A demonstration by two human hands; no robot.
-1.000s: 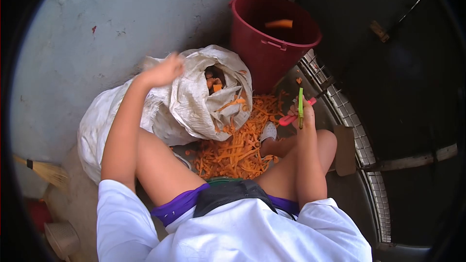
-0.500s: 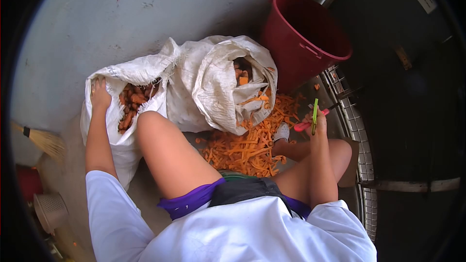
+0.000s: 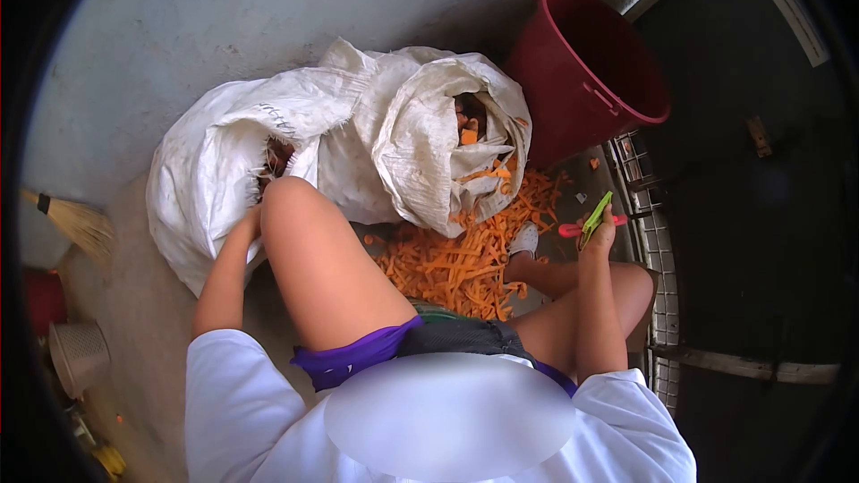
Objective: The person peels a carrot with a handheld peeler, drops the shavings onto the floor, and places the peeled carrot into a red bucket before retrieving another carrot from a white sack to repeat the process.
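Observation:
My left hand (image 3: pixel 254 222) is at the lower edge of the opening of the left white sack (image 3: pixel 206 161), mostly behind my knee, so its fingers are hidden. Inside that sack a little of the reddish-brown roots (image 3: pixel 279 154) shows. In my right hand (image 3: pixel 601 231), over the right leg, is a green and pink peeler (image 3: pixel 594 217). A second white sack (image 3: pixel 407 143) stands open in the middle, with orange pieces (image 3: pixel 469 136) inside. Orange peelings (image 3: pixel 456 273) lie heaped on the floor below it.
A dark red bucket (image 3: pixel 559 80) stands behind the second sack, near a wire grid (image 3: pixel 664 304) along the right. At the far left are a straw broom (image 3: pixel 82 225) and a perforated container (image 3: pixel 80 353). A foot in a light shoe (image 3: pixel 524 240) rests beside the peelings.
My left hand has moved from the sack's upper left rim down and right, behind the knee. The left sack's opening has narrowed. My right hand has tilted the peeler. The view has shifted slightly.

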